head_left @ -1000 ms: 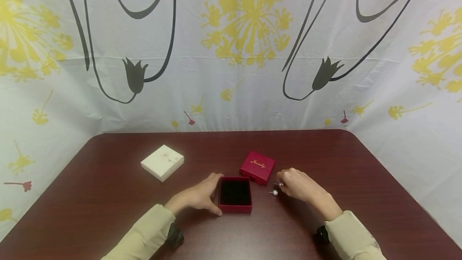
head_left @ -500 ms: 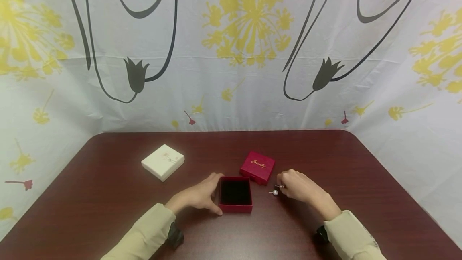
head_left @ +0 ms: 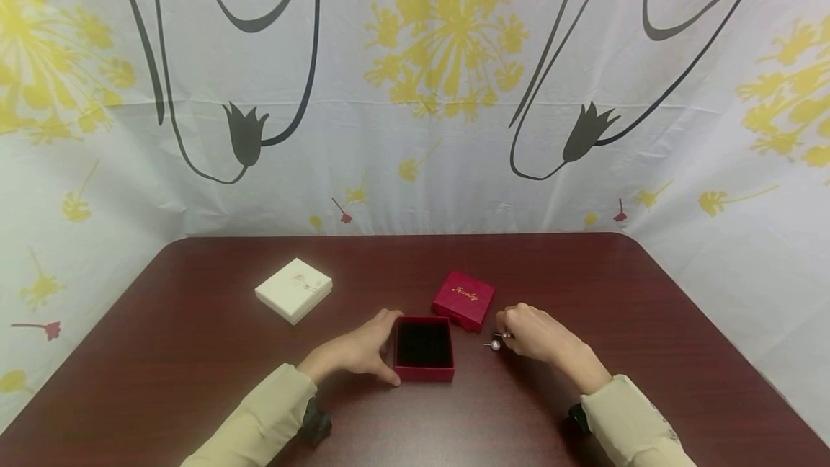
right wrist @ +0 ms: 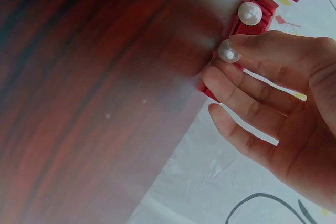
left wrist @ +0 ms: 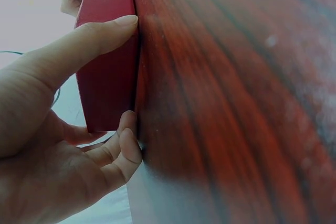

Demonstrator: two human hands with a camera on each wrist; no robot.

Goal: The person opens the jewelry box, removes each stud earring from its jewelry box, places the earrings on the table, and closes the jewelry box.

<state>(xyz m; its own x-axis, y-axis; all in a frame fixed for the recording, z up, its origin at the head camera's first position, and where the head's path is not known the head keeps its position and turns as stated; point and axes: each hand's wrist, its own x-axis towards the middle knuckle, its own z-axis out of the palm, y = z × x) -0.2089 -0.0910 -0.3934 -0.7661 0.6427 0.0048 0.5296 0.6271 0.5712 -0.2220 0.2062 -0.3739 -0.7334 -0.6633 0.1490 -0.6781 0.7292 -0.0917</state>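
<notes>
My left hand (head_left: pixel 357 348) grips the red jewelry box base (head_left: pixel 424 374) from its left side. Its thumb lies along one side wall in the left wrist view, with the other fingers around the box's end. Black lining shows inside the base. To the right, my right hand (head_left: pixel 538 334) pinches a pearl stud earring (right wrist: pixel 229 51) between thumb and fingertips, low over the table. A second pearl stud earring (head_left: pixel 496 345) lies just left of those fingers, its pin toward the box. Behind both sits the red box lid (head_left: pixel 463 298) with gold lettering.
A closed white box (head_left: pixel 295 290) with a flower print stands at the back left. The dark wooden table (head_left: pixel 415 431) ends at a pale patterned cloth (head_left: pixel 415 186) hanging behind it.
The pinched earring has tilted and shifted slightly toward the near side within the right fingers. The left hand and the box base stay where they were.
</notes>
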